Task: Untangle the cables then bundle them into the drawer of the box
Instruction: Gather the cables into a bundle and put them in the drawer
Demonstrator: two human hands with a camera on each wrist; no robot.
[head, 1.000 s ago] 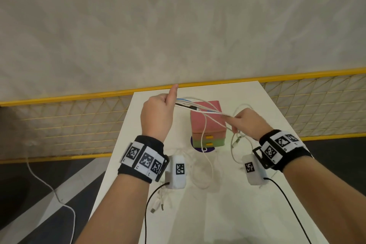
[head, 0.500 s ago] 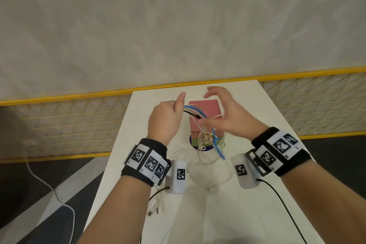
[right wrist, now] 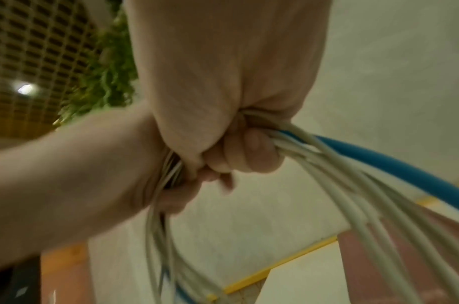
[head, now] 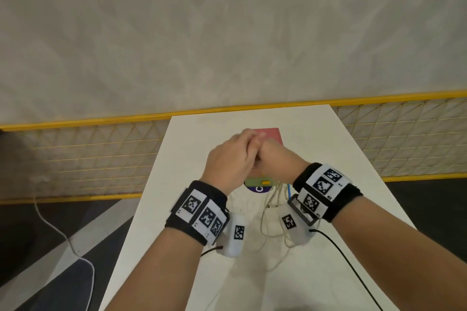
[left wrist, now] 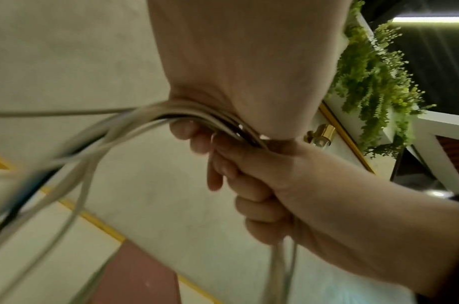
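Both hands meet in the air above the stacked box (head: 271, 134), which has a pink top and a green drawer (head: 255, 182) with a yellow handle. My left hand (head: 227, 159) grips a bunch of white cables (left wrist: 150, 117) in its fist. My right hand (head: 276, 156) presses against it, fingers (right wrist: 249, 152) curled round the same cables (right wrist: 335, 176), among them a blue cable (right wrist: 379, 162). Loose loops (head: 274, 204) hang under the right wrist down to the table. The box's front is largely hidden by the hands.
The box stands on a purple disc (head: 259, 189) at the far middle of a narrow white table (head: 192, 139). A yellow mesh railing (head: 101, 159) runs behind it. A white cord (head: 63, 235) lies on the floor at left. Black leads (head: 353, 265) trail from the wrist cameras.
The hands have come together. My right hand, spread open half a second ago, now grips the cables beside the left fist, and the stretched strands have been gathered into hanging loops.
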